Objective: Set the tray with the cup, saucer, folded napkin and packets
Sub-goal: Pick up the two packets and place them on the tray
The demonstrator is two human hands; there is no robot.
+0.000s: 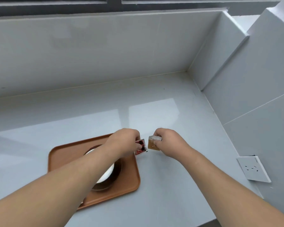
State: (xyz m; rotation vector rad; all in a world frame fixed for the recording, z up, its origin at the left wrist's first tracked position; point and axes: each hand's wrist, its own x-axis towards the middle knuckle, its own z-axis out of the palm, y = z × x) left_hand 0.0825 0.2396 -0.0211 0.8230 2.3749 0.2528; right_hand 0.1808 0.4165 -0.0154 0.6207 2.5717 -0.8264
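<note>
A brown tray lies on the pale counter in front of me. On it stands a white cup on a dark saucer, both partly hidden by my left forearm. My left hand is shut on a red packet at the tray's far right corner. Just to its right, over the bare counter, my right hand is shut on a brown packet. The two packets are a small gap apart. No napkin is visible.
The counter runs into a corner of white tiled walls behind and to the right. A white wall socket sits low on the right wall. A dark window frame runs along the top.
</note>
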